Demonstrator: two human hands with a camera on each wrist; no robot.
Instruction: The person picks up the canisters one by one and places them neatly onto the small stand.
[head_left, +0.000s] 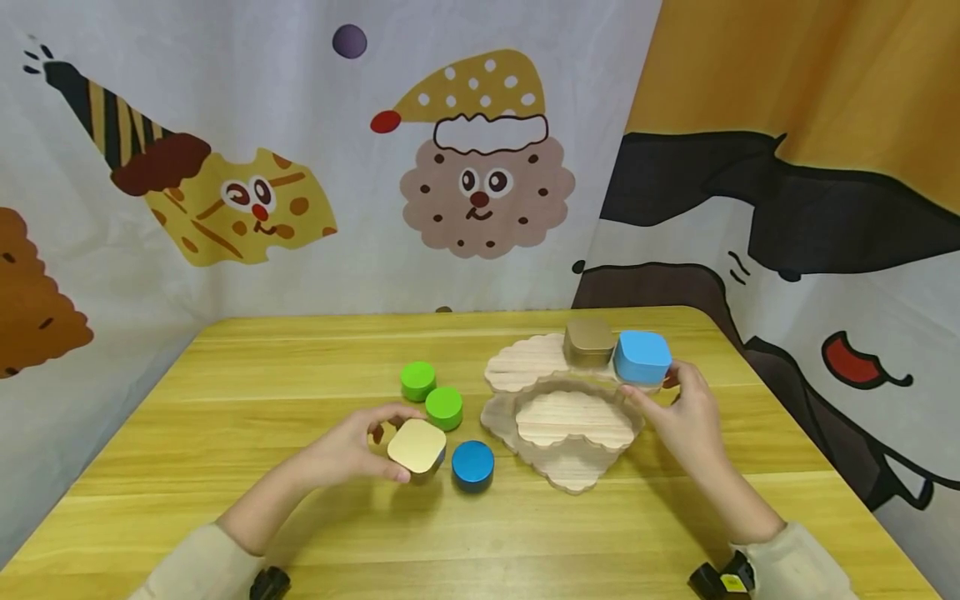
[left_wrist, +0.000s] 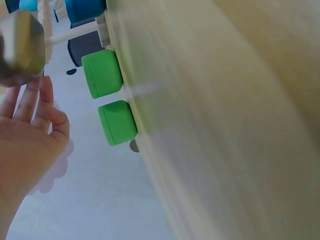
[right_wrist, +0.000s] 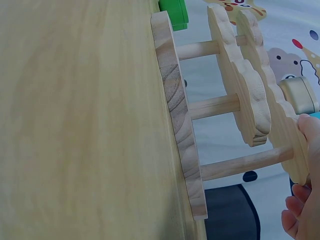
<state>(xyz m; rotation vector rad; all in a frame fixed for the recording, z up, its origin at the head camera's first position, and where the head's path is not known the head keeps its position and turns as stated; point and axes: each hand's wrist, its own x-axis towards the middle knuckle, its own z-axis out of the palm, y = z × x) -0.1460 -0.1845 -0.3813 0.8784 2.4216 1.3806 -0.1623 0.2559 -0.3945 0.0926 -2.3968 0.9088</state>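
My left hand (head_left: 352, 450) holds a rounded-square box (head_left: 417, 447) with a pale gold top, thumb at its near side and fingers at its far side. The same box (left_wrist: 22, 45) looks blurred in the left wrist view. At the right, my right hand (head_left: 690, 417) grips the end of the upper shelf of a tiered wooden stand (head_left: 525, 367), its thumb on the front edge. A light blue rounded-square box (head_left: 642, 357) sits on that shelf beside the thumb. Left of it stands a brown box (head_left: 588, 342) of the same shape.
Two bright green round containers (head_left: 444, 408) stand close together beyond my left hand. A darker blue round container (head_left: 472, 465) lies between the held box and the stand. The wooden table (head_left: 480, 550) runs back to a printed curtain (head_left: 300, 108).
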